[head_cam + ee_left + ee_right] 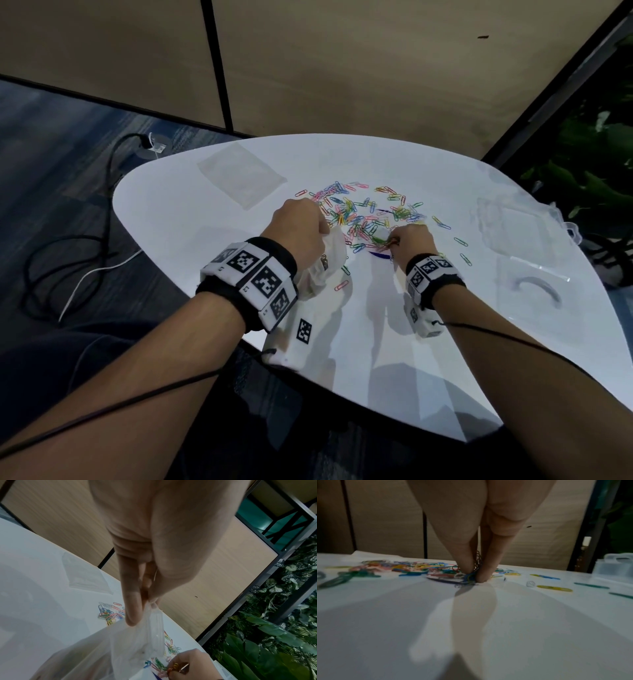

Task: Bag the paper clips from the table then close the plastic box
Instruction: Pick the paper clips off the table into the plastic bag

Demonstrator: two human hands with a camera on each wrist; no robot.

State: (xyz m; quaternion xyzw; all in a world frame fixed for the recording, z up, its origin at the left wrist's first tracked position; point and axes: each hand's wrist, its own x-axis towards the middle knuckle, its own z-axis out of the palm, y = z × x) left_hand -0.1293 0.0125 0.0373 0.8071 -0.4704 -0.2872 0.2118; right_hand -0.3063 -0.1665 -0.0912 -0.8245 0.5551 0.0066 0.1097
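Many coloured paper clips (363, 214) lie scattered across the middle of the white table (178, 205). My left hand (301, 229) pinches the rim of a clear plastic bag (325, 263), which hangs below the fingers (133, 608) in the left wrist view as a crumpled bag (137, 642). My right hand (411, 240) is down at the near edge of the pile, thumb and fingers pinching a small bunch of clips (475, 566) against the table. The clear plastic box (524, 229) stands at the right, its lid (534, 291) lying separately nearer me.
Another flat clear bag (241, 173) lies at the table's far left. A few stray clips (460, 241) lie to the right of the pile. Cables (68, 260) run over the floor on the left, and plants (589, 164) stand beyond the table's right edge.
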